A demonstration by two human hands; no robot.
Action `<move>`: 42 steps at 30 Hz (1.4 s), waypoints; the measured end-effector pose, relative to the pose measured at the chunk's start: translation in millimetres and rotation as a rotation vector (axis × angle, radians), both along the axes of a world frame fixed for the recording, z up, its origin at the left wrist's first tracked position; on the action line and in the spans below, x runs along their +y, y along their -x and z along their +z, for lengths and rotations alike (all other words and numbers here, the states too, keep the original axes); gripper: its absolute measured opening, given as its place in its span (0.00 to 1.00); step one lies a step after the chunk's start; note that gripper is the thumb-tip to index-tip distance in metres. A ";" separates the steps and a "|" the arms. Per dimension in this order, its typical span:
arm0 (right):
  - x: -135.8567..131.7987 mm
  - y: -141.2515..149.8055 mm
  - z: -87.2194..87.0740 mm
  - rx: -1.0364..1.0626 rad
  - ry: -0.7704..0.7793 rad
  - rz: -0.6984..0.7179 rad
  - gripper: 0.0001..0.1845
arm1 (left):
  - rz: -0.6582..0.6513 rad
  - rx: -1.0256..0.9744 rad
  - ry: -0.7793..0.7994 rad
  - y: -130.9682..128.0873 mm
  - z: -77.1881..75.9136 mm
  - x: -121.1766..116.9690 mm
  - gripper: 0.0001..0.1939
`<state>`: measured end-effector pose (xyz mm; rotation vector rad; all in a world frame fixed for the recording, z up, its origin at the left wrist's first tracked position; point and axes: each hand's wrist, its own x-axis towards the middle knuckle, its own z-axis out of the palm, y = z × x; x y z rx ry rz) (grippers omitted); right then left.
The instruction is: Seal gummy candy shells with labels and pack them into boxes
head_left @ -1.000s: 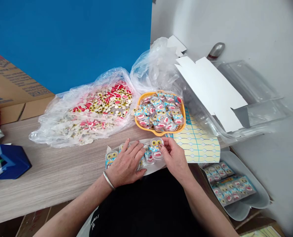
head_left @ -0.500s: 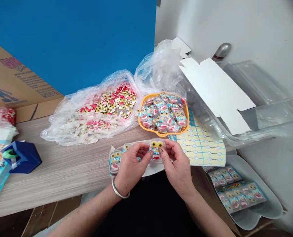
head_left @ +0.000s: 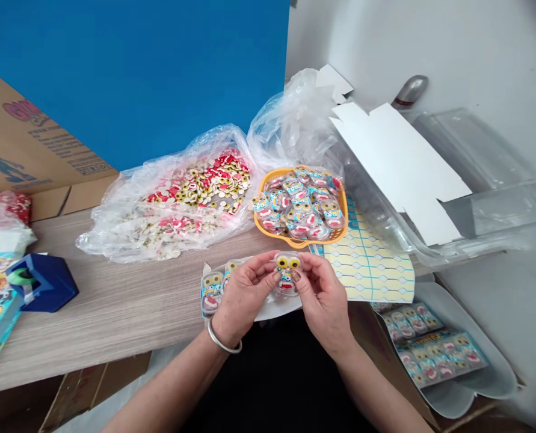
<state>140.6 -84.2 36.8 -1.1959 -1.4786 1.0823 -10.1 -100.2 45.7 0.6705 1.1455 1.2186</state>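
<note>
Between both hands, a small clear plastic candy pack [head_left: 288, 263] stands upright; it shows two yellow eye pieces on top, a printed blue label and a red piece below. My left hand [head_left: 248, 293] grips its left side, thumb pressed on the label. From the right side my right hand [head_left: 320, 296] pinches it too, thumb on the front. Under and behind my hands lies a white tray or sheet [head_left: 270, 311], mostly covered. At its left end sit similar filled packs [head_left: 212, 291], partly hidden by my left hand.
Beyond my hands stands a yellow basket [head_left: 300, 243] full of packs. A clear bag [head_left: 114, 237] holds loose eye and red pieces. Yellow label sheets [head_left: 371, 270] lie right, near clear plastic boxes [head_left: 497, 210] and white card [head_left: 398, 156]. A blue tape dispenser [head_left: 53, 282] stands left.
Both hands still hold the same pack in nearly the same place; it has tipped slightly, its eye pieces now facing me more brightly. The view has shifted a little.
</note>
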 end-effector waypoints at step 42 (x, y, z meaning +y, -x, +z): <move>146.5 96.9 25.7 -1.050 -0.295 0.051 0.14 | -0.555 1.562 -0.684 48.0 -31.9 -10.9 0.23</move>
